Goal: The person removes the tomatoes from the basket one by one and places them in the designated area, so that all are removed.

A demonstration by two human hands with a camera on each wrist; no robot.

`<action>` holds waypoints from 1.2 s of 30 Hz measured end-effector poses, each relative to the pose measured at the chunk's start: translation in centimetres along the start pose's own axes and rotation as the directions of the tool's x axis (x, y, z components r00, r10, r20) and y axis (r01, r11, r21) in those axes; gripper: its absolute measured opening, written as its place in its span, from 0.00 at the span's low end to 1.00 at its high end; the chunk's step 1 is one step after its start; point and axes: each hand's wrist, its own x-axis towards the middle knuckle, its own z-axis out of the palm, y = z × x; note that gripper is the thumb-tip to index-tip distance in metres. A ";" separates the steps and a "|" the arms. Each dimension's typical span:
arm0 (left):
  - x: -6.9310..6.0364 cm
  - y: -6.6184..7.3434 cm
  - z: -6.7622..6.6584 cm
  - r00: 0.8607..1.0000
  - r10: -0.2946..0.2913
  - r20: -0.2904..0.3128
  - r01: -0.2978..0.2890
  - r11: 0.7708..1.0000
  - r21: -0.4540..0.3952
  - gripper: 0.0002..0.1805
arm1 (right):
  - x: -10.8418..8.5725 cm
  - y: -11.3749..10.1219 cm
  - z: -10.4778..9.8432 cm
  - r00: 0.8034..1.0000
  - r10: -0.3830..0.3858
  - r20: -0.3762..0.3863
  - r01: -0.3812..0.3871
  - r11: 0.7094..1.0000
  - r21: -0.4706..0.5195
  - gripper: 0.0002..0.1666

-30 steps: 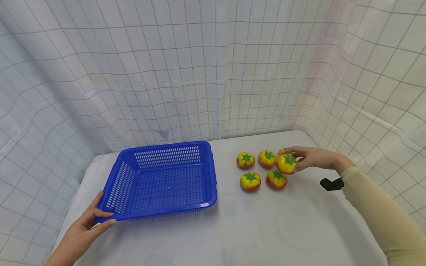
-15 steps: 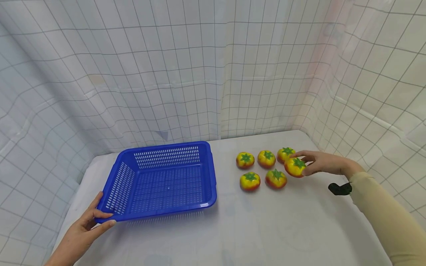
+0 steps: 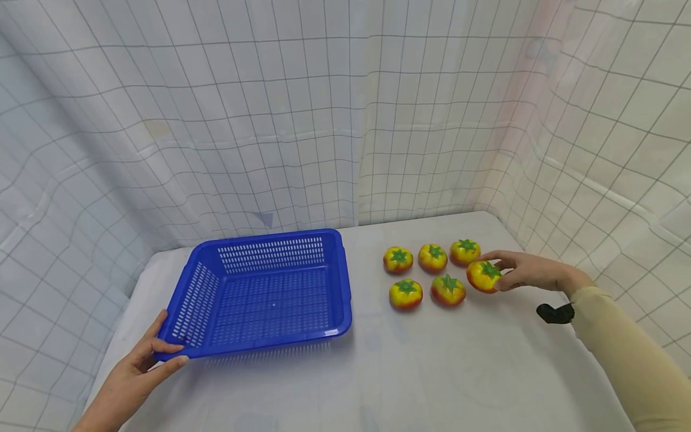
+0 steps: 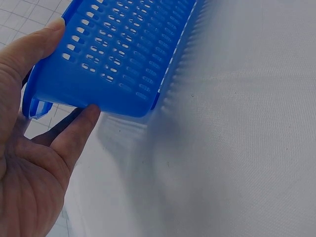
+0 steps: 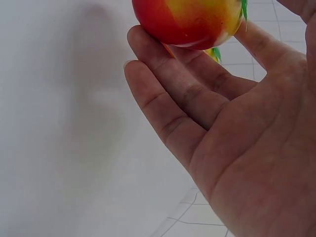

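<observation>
On the left in the head view, my left hand [image 3: 134, 369] grips the near left corner of a blue plastic basket [image 3: 259, 344]. In the left wrist view, the thumb lies over the basket's rim and other fingers are under it. My right hand [image 3: 534, 272] holds a yellow-and-red persimmon with a green leafy top [image 3: 480, 276] between thumb and fingers. That persimmon [image 5: 190, 22] shows its red side in the right wrist view; whether it touches the table is hard to tell. Beside it lie more such persimmons, among them a front one [image 3: 448, 291] and a back one [image 3: 465, 252].
The other persimmons are a back left one [image 3: 398, 260], a back middle one [image 3: 433, 258] and a front left one [image 3: 406, 294]. A white cloth [image 3: 410, 372] covers the table. Gridded white curtains [image 3: 302, 120] enclose the back and sides.
My right hand has moved right and slightly toward me with the persimmon, from over the back right one to the right end of the front row. The left hand and basket have stayed put.
</observation>
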 end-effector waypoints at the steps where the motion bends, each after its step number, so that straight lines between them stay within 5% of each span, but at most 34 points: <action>1: 0.0 0.0 0.0 1.000 0.001 0.000 -0.001 1.000 -0.002 0.22 | 0.0 0.1 0.0 1.000 0.001 -0.002 -0.001 1.000 0.004 0.47; 36: -0.1 0.0 0.2 1.000 0.024 -0.007 -0.024 1.000 0.001 0.22 | 1.1 2.8 0.8 1.000 -0.010 -0.005 0.010 0.997 0.077 0.44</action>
